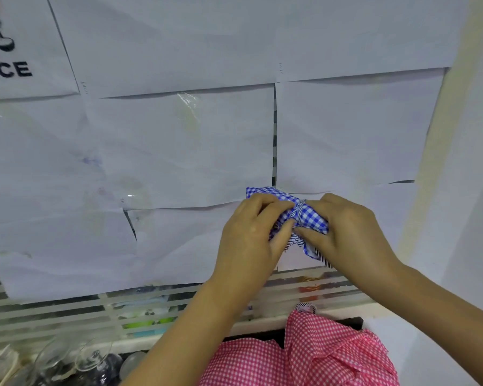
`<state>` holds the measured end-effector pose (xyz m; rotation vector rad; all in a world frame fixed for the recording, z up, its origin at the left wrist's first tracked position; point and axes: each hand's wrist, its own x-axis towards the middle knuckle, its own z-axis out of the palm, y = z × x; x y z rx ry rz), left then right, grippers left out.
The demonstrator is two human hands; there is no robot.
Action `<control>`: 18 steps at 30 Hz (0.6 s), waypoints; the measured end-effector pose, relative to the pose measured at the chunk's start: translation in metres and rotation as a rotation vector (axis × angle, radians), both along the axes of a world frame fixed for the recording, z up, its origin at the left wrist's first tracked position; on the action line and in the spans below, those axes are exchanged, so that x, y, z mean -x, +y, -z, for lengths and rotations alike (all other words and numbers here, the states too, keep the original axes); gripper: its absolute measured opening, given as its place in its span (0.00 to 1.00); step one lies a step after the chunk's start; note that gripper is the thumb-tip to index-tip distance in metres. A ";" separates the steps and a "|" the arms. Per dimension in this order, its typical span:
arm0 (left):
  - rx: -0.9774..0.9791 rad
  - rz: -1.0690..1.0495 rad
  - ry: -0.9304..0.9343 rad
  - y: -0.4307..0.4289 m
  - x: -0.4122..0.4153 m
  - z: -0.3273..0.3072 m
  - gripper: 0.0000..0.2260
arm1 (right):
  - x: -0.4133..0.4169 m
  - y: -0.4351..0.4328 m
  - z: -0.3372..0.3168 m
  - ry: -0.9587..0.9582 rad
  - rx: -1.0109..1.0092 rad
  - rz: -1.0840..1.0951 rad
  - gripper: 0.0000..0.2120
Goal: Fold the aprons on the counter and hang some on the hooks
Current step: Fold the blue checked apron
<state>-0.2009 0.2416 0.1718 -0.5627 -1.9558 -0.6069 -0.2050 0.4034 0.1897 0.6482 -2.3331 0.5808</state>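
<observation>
While both hands are raised against the paper-covered wall (179, 151), the left hand (251, 238) and right hand (349, 232) pinch a bunched blue-checked apron (308, 215) between curled fingers and thumbs, holding it up at the wall. Its striped strap (322, 259) dangles below the right hand. A pink-checked apron (304, 358) lies crumpled lower down, near the person's forearms. Upturned glasses (89, 358) stand at lower left, beneath a slatted window (67, 313).

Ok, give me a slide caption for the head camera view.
Left hand and right hand grip a blue apron before the papered wall, pink apron below.
</observation>
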 end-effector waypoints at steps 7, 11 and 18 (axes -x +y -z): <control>-0.026 -0.025 -0.185 0.001 0.002 -0.021 0.08 | -0.003 -0.007 0.004 0.115 -0.065 -0.056 0.06; 0.057 -0.012 -0.265 -0.003 0.004 -0.044 0.07 | -0.005 -0.001 -0.005 0.145 -0.107 -0.107 0.05; -0.033 -0.118 -0.494 -0.013 0.015 -0.086 0.04 | -0.015 0.005 -0.024 0.326 -0.297 -0.153 0.10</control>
